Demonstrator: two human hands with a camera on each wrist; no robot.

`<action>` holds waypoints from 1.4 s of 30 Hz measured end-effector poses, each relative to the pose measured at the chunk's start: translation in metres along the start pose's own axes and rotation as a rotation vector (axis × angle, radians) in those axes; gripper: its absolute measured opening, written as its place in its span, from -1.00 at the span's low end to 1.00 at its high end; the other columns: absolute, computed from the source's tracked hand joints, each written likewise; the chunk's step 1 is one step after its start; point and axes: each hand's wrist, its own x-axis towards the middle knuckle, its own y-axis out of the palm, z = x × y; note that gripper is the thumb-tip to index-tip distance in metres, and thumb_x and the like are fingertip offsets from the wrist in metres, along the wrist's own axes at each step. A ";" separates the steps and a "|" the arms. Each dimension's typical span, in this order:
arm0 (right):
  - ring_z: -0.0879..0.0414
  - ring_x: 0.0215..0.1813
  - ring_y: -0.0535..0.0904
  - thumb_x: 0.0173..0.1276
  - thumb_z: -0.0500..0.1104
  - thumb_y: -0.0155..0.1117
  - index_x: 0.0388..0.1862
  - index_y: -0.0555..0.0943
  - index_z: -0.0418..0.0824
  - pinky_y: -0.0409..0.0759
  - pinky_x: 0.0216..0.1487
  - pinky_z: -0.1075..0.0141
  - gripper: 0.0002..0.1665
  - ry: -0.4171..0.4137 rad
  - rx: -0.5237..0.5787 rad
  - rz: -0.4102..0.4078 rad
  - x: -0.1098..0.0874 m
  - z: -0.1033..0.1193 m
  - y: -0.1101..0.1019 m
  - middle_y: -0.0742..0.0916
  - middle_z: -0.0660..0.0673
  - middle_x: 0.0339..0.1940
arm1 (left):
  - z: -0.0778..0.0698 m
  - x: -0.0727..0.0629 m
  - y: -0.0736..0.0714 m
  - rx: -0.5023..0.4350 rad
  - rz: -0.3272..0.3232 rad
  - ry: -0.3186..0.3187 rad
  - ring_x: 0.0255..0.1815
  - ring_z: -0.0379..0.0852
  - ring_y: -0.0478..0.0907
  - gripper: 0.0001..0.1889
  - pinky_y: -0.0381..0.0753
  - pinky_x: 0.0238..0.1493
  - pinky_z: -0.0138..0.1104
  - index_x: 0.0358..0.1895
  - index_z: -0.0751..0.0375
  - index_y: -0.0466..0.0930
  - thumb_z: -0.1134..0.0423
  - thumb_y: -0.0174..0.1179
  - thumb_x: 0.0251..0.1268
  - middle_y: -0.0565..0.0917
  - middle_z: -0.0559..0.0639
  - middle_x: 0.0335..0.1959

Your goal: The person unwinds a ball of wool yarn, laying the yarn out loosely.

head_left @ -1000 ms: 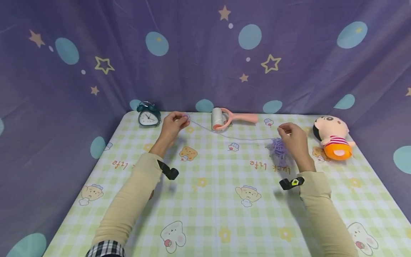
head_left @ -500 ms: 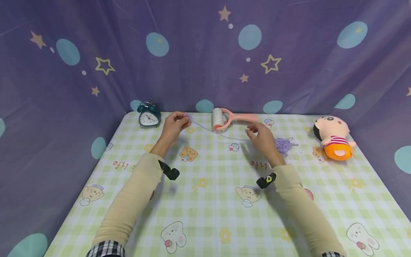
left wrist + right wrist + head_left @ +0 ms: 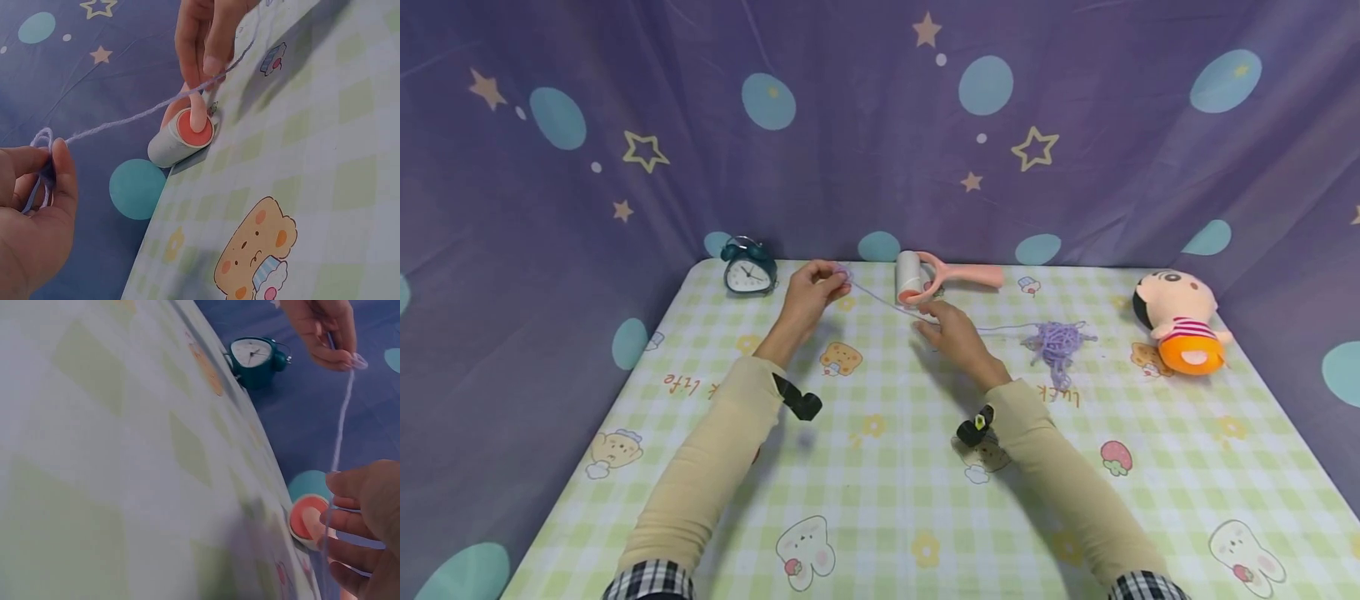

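Note:
My left hand [image 3: 808, 296] pinches a small looped bundle of lilac yarn [image 3: 45, 167] between thumb and fingers, raised near the table's back edge. From it a single strand [image 3: 134, 117] runs across to my right hand [image 3: 955, 337]. The right hand's fingers are loosely bent, with thumb and forefinger apart. In the right wrist view the strand passes right at the thumb tip [image 3: 337, 481] and in front of the fingers. Farther right, the strand leads to a tangled heap of lilac yarn [image 3: 1060, 343] lying on the tablecloth.
Behind the hands lies a lint roller [image 3: 908, 275] with a pink handle. A dark green alarm clock [image 3: 749, 268] stands at the back left. On the right is a plush doll [image 3: 1183, 325] in orange shorts. A purple curtain [image 3: 865, 150] hangs behind the checked tablecloth [image 3: 850, 500].
My right hand has moved left from beside the yarn heap, along the strand, to a place in front of the lint roller. The left hand has stayed nearly still with its yarn.

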 end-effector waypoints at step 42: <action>-0.08 -0.06 0.67 0.42 -0.13 0.19 -0.17 0.68 -0.21 0.64 0.07 0.04 -0.81 0.073 -0.016 -0.056 -0.039 -0.015 -0.049 0.76 -0.14 -0.22 | 0.000 -0.001 0.000 -0.111 -0.082 0.040 -0.41 -0.22 0.59 -0.89 0.68 -0.31 -0.52 -0.35 0.25 0.40 0.47 0.08 0.36 0.54 0.12 -0.25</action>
